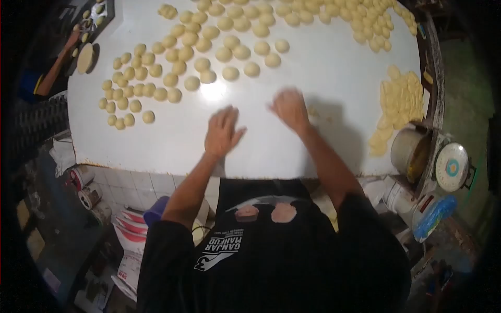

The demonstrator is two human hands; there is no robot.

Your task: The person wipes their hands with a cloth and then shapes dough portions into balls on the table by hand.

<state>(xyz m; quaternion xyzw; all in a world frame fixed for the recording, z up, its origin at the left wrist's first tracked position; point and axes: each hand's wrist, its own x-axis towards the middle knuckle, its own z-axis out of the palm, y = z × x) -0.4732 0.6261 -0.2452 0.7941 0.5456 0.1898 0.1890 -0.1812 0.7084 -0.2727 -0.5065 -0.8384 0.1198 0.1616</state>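
Note:
My left hand (223,131) rests low over the white table (250,151), palm down with its fingers stretched out; nothing shows in it. To its right, my right hand (289,107) is curled and slightly blurred, and whatever it may hold is hidden. Beyond both hands lie many round, pale yellow dough balls (230,73), spread from the left side to the far right. Small dough bits (313,111) lie just right of my right hand. A pile of flattened dough pieces (401,99) sits at the table's right edge.
A metal pot (410,151) stands at the right corner, beside a round scale (452,167). Buckets (88,195) are below the table at the left. Another person's arm (60,65) reaches toward a tray (99,23) at the upper left.

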